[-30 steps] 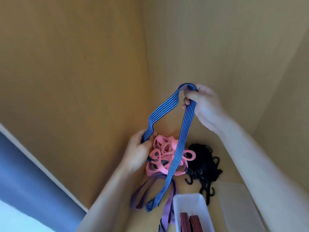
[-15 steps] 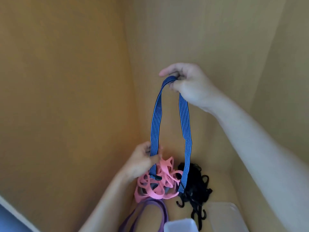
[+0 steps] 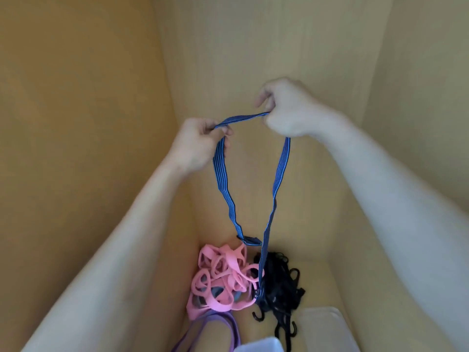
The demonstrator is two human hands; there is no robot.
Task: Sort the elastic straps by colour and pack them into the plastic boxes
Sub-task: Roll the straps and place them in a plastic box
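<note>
Up from beside the pink pile half a second ago, the left hand (image 3: 195, 143) now sits near the level of the right hand (image 3: 291, 110), at about 10 o'clock from the middle of the view, with the right at about 1 o'clock. Both pinch the blue striped strap (image 3: 220, 179): the left hand's curled fingers and thumb nip it at its 3 o'clock side, and the right hand's fingers are closed round it at its 9 o'clock side. A short span of strap runs between the two grips. Two tails hang toward 6 o'clock; the left one ends in a dark folded end just above the pink straps (image 3: 220, 278), and the right one hangs lower, in front of the seam between the pink heap and the black hooked straps (image 3: 281, 288) at its 3 o'clock. A purple strap (image 3: 234, 326) lies at 6 o'clock of the pink heap. A white plastic box (image 3: 261, 348) shows at the bottom edge, and a translucent box (image 3: 327, 323) lies at 5 o'clock.
</note>
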